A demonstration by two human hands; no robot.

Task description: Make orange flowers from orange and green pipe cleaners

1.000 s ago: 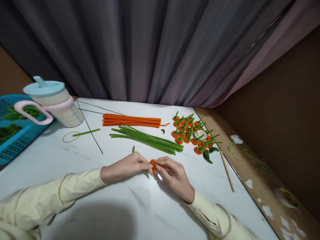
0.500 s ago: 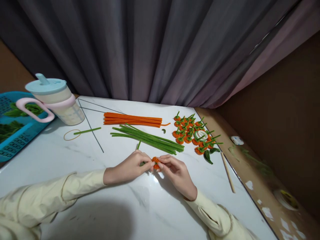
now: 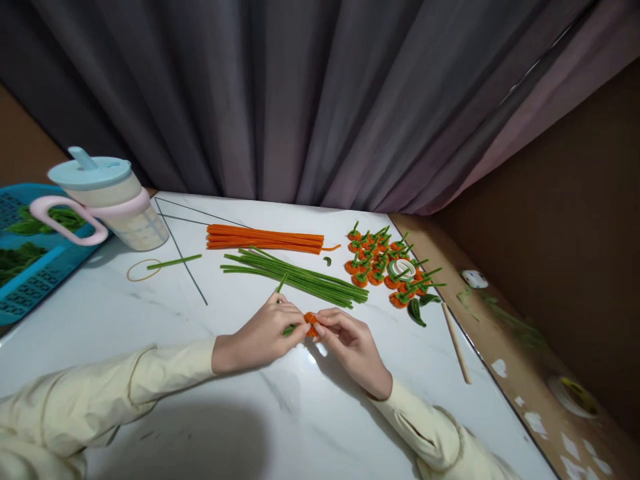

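Between my fingertips is a small orange pipe-cleaner pumpkin [image 3: 311,325], held low over the white table. My left hand [image 3: 267,331] pinches it from the left, and a green pipe cleaner [image 3: 283,283] sticks up from between those fingers. From the other side, my right hand [image 3: 353,347] grips the pumpkin with thumb and forefinger. Just beyond my hands lies a bundle of green pipe cleaners [image 3: 300,277], and behind that a bundle of orange pipe cleaners [image 3: 265,239]. Several finished-looking pumpkins with green stems [image 3: 376,275] are grouped to the right.
A lidded cup [image 3: 120,207] with a pink handle stands at left beside a blue basket [image 3: 45,283]. An elastic loop [image 3: 131,272] lies near it. At right are a white ring [image 3: 404,268], dark green curled pieces [image 3: 416,313] and a thin wooden stick [image 3: 457,343]. A curtain [image 3: 280,100] hangs behind.
The green pipe cleaner in my left hand has tipped slightly to the right and stands a little higher. My left wrist has shifted slightly right; both hands still hold the pumpkin.
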